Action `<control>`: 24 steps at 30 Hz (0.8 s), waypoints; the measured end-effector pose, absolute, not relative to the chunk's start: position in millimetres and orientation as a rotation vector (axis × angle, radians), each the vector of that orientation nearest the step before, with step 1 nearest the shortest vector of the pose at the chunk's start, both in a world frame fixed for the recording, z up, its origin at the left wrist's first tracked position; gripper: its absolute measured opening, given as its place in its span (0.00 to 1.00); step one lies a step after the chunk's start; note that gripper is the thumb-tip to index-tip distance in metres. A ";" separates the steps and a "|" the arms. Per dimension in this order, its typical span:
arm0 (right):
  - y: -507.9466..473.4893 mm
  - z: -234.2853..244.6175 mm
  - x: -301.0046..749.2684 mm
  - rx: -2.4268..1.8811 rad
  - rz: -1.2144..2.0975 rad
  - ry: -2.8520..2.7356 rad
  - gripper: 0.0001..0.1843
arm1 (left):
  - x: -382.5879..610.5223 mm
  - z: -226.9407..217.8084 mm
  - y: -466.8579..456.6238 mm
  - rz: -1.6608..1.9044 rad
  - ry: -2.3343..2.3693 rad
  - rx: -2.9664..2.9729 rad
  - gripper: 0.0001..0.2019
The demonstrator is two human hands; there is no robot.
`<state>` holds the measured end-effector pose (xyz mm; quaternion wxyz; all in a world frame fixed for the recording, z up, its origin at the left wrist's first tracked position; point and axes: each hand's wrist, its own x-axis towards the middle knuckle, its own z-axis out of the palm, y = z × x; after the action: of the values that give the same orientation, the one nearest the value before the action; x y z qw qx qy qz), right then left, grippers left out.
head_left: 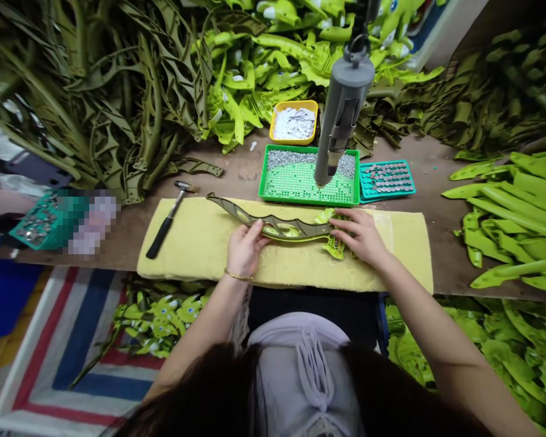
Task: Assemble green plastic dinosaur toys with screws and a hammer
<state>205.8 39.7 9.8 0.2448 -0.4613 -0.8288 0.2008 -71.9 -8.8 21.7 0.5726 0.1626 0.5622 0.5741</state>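
The left fingers [256, 229] close on the middle of a long, curved olive part [310, 230], thumb on top and the other fingertips tucked beneath, partly hidden. The right fingers [347, 226] lie slightly bent and a little apart over its right end, touching it and the lime part [335, 249] that shows under it; with that thumb out of sight, whether they pinch cannot be told. The olive part spans the gap between the two sets of fingers, and its narrow tip juts out past the left ones. Below them all lies a yellow pad [200, 243] on the brown worktop [450, 276]. Left of the left fingers, a hammer [164, 229] rests with its handle on the pad. Just beyond the right fingers a grey driver [348, 91] hangs, tip down, in front of a green tray [309, 201] of small metal pieces. A teal tray [386, 194] of round discs sits beyond the right fingers, to their right; farther off is a yellow dish [293, 142] of white pieces. Lime strips [523, 209] are heaped well right of the right fingers.
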 end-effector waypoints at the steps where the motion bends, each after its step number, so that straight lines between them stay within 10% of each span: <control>1: 41.7 11.1 205.6 -1.254 0.545 -2.282 0.17 | -71.8 21.9 -3.4 1.360 1.310 0.360 0.20; 17: 41.8 7.5 207.4 -1.254 0.330 -2.389 0.18 | -73.3 8.9 3.8 1.411 1.417 0.503 0.23; 24: 39.8 11.2 203.9 -1.273 0.324 -2.392 0.18 | -64.3 31.5 -11.1 1.334 1.921 1.507 0.19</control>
<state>203.9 39.8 11.2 0.2050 -0.4567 -0.8579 0.1162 -64.3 -11.1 31.5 0.1788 0.5328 0.6793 0.4718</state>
